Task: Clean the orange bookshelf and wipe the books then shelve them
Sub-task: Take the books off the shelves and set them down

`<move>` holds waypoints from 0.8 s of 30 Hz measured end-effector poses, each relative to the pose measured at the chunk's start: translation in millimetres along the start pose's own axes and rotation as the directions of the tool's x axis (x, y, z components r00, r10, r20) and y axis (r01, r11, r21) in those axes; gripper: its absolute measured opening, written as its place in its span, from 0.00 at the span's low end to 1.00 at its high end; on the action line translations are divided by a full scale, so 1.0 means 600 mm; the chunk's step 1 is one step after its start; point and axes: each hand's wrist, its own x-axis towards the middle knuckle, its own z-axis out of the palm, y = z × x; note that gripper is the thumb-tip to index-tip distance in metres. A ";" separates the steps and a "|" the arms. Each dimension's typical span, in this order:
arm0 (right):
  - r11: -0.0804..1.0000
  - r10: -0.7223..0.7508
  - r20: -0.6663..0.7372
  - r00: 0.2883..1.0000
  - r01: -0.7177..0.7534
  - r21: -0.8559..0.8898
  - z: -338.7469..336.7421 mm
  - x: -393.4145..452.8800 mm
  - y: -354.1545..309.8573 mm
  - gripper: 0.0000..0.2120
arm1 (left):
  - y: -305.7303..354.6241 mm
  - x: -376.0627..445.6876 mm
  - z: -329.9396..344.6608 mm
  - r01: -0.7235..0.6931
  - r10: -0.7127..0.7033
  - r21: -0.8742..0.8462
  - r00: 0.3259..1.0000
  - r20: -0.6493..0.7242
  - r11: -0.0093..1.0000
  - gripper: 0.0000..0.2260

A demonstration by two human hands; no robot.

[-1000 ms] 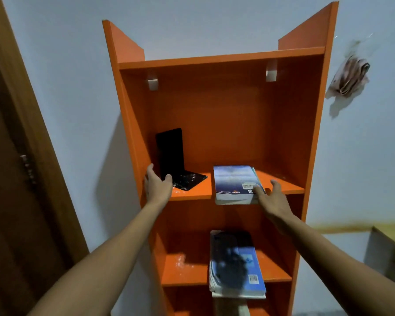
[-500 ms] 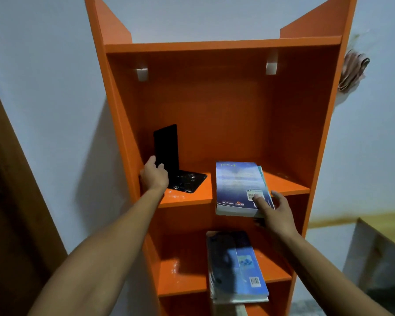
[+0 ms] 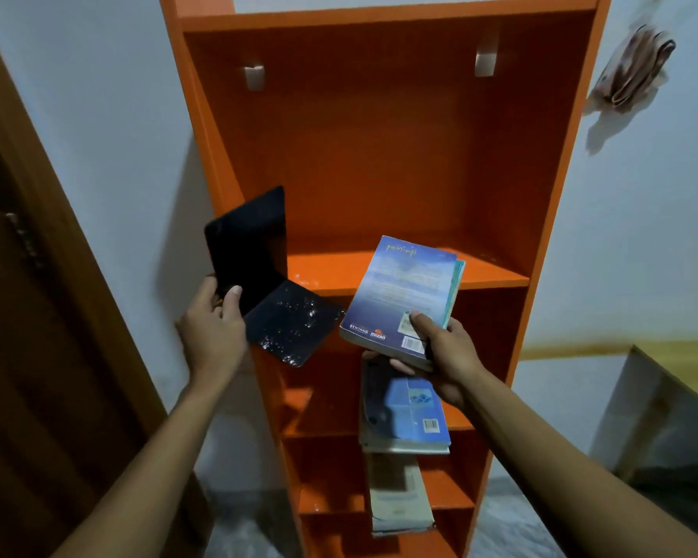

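Note:
The tall orange bookshelf (image 3: 379, 147) stands against the wall in front of me. My left hand (image 3: 212, 328) grips a black L-shaped bookend (image 3: 267, 283), lifted off the upper shelf board and held out at its left front. My right hand (image 3: 444, 352) holds a blue book (image 3: 399, 292) by its near corner, with a second teal-edged book under it, tilted in the air in front of that board. The upper shelf board (image 3: 399, 271) lies bare. A blue book stack (image 3: 408, 416) rests on the board below, and a pale book (image 3: 397, 497) lies on the lowest one.
A brown wooden door (image 3: 37, 316) stands at the left. A crumpled cloth (image 3: 629, 70) hangs on the wall to the right of the shelf. A low wooden surface (image 3: 690, 368) sits at the right edge.
Both hands pulled back from the upper shelf board. The bookend came off it in my left hand, and the blue book came off it in my right hand.

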 end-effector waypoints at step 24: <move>0.790 0.500 0.123 0.857 -0.394 -0.469 -0.071 -0.179 0.497 0.13 | -0.369 -0.522 -0.232 0.585 -0.639 0.345 0.767 0.059 0.734 0.12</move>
